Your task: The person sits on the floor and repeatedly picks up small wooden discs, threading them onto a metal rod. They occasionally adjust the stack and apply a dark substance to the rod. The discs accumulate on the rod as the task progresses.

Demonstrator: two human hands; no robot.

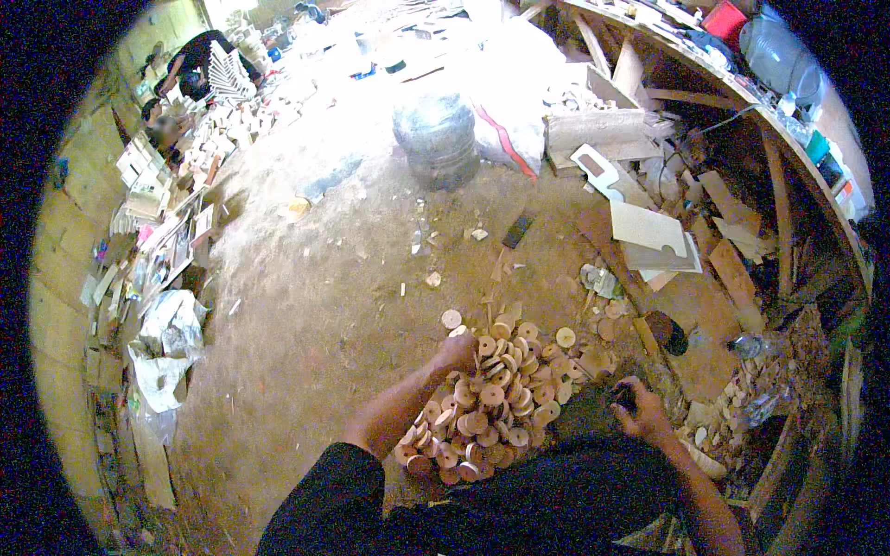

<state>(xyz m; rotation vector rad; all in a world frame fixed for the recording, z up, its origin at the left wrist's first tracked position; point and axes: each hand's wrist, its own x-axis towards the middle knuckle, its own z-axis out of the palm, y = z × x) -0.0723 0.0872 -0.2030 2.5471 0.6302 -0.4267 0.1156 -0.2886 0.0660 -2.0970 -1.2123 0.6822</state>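
Observation:
A heap of round wooden discs (pixel 493 397), each with a small hole in its middle, lies on the ground close before me. My left hand (pixel 454 355) is at the heap's far left edge, its fingers closed on a pale wooden disc (pixel 457 331) that shows partly past them. Just beyond it rests a loose disc (pixel 451 319). To the right of the heap, above my dark-clothed leg, my right hand (pixel 644 414) is curled with thumb and fingers together. Something small and dark is at its fingertips, too unclear to name.
A grey drum-shaped container (pixel 434 139) and a white sack (pixel 508 139) stand farther off. White cut boards (pixel 649 228) and wood scraps lie at the right under a bench (pixel 788 139). Crumpled white plastic (pixel 170 347) lies left. Another person (pixel 165 130) sits far left among stacked pieces.

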